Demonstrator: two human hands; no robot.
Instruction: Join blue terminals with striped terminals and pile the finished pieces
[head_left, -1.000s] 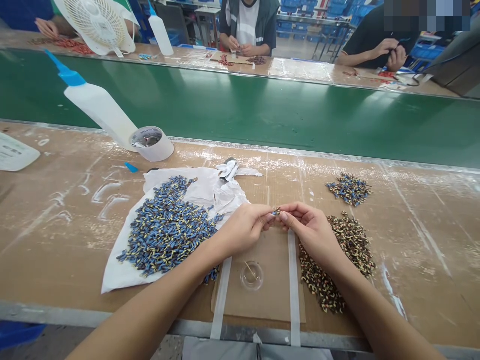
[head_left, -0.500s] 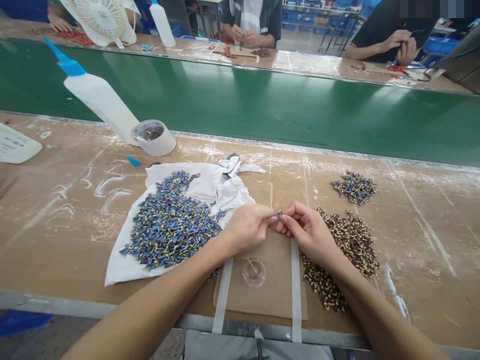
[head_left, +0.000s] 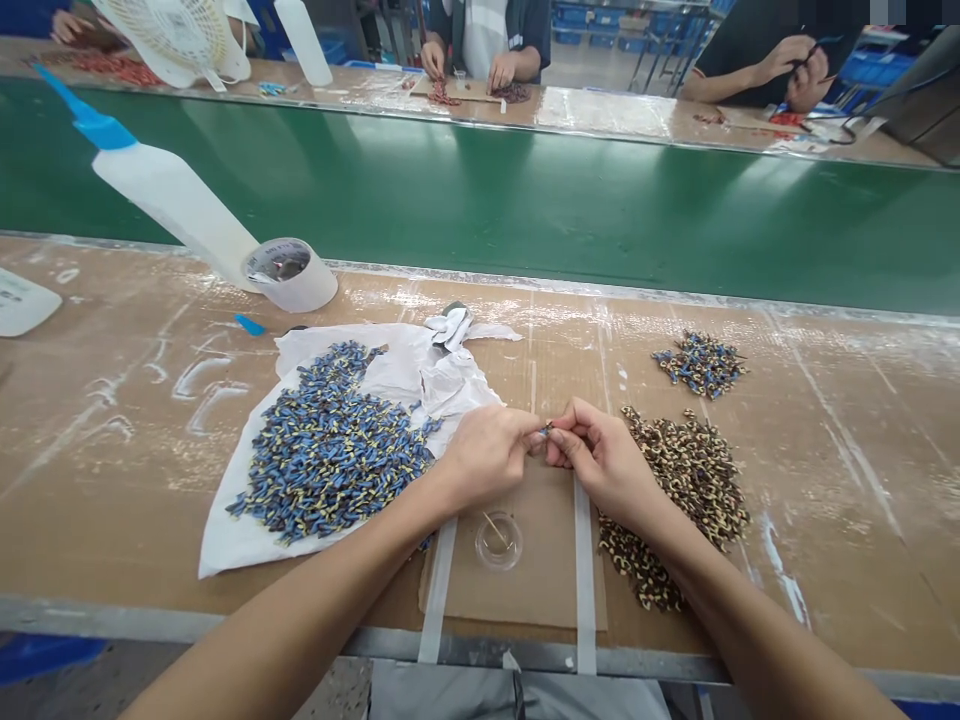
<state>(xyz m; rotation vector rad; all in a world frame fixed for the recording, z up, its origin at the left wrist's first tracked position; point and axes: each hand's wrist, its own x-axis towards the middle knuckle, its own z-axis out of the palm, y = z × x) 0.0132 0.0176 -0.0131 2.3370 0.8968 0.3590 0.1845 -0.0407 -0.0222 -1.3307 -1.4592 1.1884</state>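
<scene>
My left hand (head_left: 491, 452) and my right hand (head_left: 604, 455) meet fingertip to fingertip above a cardboard sheet (head_left: 525, 585). Pinched between them is a tiny blue and dark piece (head_left: 547, 428), mostly covered by the fingers. Left of my hands, a heap of small blue, yellow and dark pieces (head_left: 330, 450) lies on a white sheet (head_left: 232, 545). Beside my right hand spreads a pile of small brown and cream curved pieces (head_left: 697, 480). Behind it sits a smaller pile of blue and brown pieces (head_left: 701, 364). A clear round dish (head_left: 499, 541) with a thin stick stands below my hands.
A white squeeze bottle (head_left: 176, 205) with a blue nozzle leans over a tape roll (head_left: 292, 278). A blue cap (head_left: 249, 325) lies nearby. Beyond the green strip (head_left: 480, 200), co-workers' hands handle small parts by a fan (head_left: 176, 40) and another bottle (head_left: 304, 40).
The whole view has shifted slightly. My hands keep the same pinch on the small piece. Across the strip, the middle co-worker's hands have moved apart and down to the table.
</scene>
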